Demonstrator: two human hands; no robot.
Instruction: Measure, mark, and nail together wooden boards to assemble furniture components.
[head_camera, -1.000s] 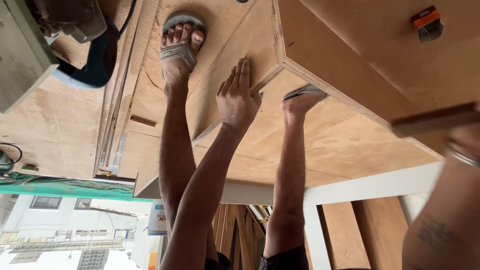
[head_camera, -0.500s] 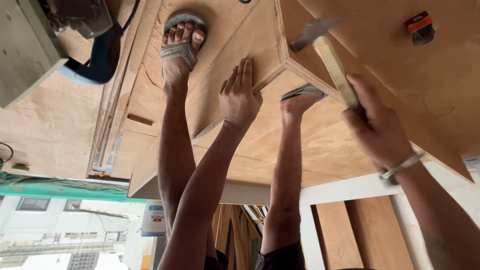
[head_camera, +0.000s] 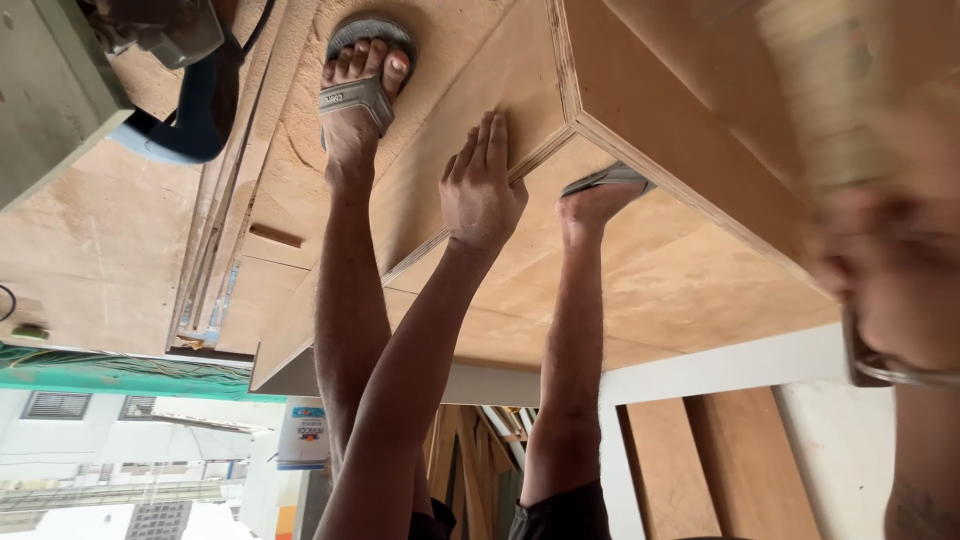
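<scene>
My left hand (head_camera: 482, 185) lies flat, fingers together, on a plywood panel (head_camera: 470, 80), beside the raised plywood edge of a box-like frame (head_camera: 640, 150). At the right, close to the camera and heavily blurred, my right hand (head_camera: 885, 270) is closed around the pale wooden handle of a hammer (head_camera: 820, 100); its head is out of view. A metal bangle (head_camera: 900, 370) sits on that wrist. My feet in grey sandals stand on the plywood: one (head_camera: 358, 90) far from the frame, the other (head_camera: 600, 195) against it.
More plywood sheets and strips (head_camera: 230, 250) are stacked at the left. A power tool with a blue and black body (head_camera: 175, 90) rests at the upper left. White-painted frame bars (head_camera: 720, 365) and upright boards (head_camera: 730, 460) lie lower right.
My right hand swung the hammer up from the frame's edge towards the camera and is now a blur. My left hand and both feet stayed in place.
</scene>
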